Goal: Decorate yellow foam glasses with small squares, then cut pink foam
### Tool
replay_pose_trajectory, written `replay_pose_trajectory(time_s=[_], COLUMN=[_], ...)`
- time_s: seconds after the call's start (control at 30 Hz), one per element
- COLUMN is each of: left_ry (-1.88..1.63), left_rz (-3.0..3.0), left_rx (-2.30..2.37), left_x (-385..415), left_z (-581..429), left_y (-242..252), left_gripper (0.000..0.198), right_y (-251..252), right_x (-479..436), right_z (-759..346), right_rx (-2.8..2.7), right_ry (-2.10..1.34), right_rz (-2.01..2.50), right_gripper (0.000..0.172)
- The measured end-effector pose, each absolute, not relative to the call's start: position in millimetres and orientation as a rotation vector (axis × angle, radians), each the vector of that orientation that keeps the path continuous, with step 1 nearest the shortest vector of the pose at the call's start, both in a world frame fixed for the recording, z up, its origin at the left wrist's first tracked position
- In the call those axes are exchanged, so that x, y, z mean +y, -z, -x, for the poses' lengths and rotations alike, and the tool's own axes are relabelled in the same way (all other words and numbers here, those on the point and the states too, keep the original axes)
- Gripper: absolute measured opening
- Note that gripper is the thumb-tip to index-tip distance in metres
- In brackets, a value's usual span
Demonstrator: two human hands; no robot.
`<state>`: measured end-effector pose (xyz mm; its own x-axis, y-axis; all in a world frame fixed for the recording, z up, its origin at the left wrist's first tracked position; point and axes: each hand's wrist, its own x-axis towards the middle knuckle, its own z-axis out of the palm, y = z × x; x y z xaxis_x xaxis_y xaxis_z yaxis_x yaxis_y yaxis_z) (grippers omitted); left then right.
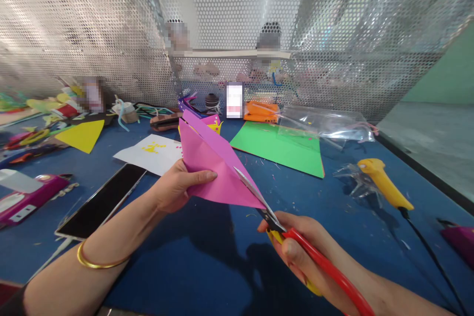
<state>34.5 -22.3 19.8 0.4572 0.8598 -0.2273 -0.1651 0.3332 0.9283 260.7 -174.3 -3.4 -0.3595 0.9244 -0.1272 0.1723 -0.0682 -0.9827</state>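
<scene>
A folded sheet of pink paper (pixel 207 168) is pinched between the thumb and fingers of my left hand (pixel 181 182), raised above the blue table. My right hand (pixel 307 247) grips scissors (pixel 311 249) with red and yellow handles. Their blades lie at the right lower edge of the pink paper, one blade along its near face. Part of the yellow handle is hidden by my fingers. Behind the paper, a bit of yellow paper with cut-outs (pixel 215 128) shows. White paper (pixel 155 150) bearing small yellow and pink scraps lies left of it.
Green paper (pixel 281 150) lies beyond my right hand, near a clear plastic bag (pixel 326 123). A yellow hot glue gun (pixel 385 185) with a black cord sits right. On the left are a dark-screened phone (pixel 103 202) and yellow paper (pixel 83 135). A perforated metal screen (pixel 229 5) stands behind.
</scene>
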Motion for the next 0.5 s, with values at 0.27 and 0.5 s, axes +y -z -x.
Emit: replay_pose_trajectory(time_s=[0.27, 0.5], left_ry=[-0.786, -0.755], left_rz=[-1.040, -1.006], left_rx=[0.821, 0.829], left_x=[-21.0, -21.7], left_z=[-32.2, -33.0], left_y=[-16.7, -17.7], left_gripper=[0.030, 0.032], right_y=[7.2, 7.5], right_x=[-176.7, -176.8], right_z=[-256.3, -255.7], right_rx=[-1.528, -1.500], right_ry=[-1.428, -1.430], right_rz=[1.226, 1.267], right_gripper=[0.047, 0.049])
